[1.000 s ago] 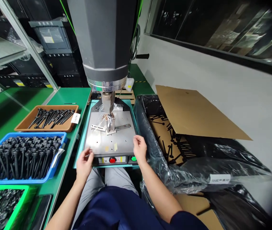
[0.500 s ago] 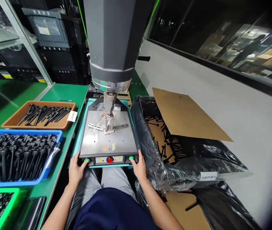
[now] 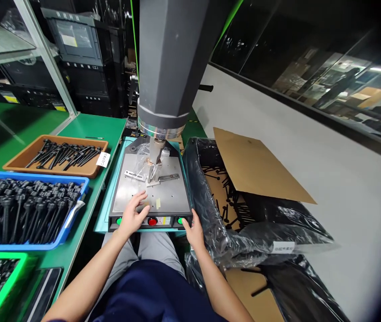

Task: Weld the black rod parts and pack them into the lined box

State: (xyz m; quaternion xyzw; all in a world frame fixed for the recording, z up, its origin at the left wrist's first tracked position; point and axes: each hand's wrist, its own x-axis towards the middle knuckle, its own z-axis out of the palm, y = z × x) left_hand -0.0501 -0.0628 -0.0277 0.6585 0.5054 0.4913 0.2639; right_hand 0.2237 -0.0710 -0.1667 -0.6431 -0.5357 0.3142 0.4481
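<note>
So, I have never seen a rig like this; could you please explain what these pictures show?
All the pictures come from one camera on a person's head, looking forward and down; the two bare hands do the work. The large grey machine head hangs above a metal plate, where a small fixture stands with clear film about it. The left hand is open over the plate's front edge and appears empty. The right hand has its thumb at a green button. On the green bench to the left, black rod-like parts lie in a brown tray and a blue tray.
</note>
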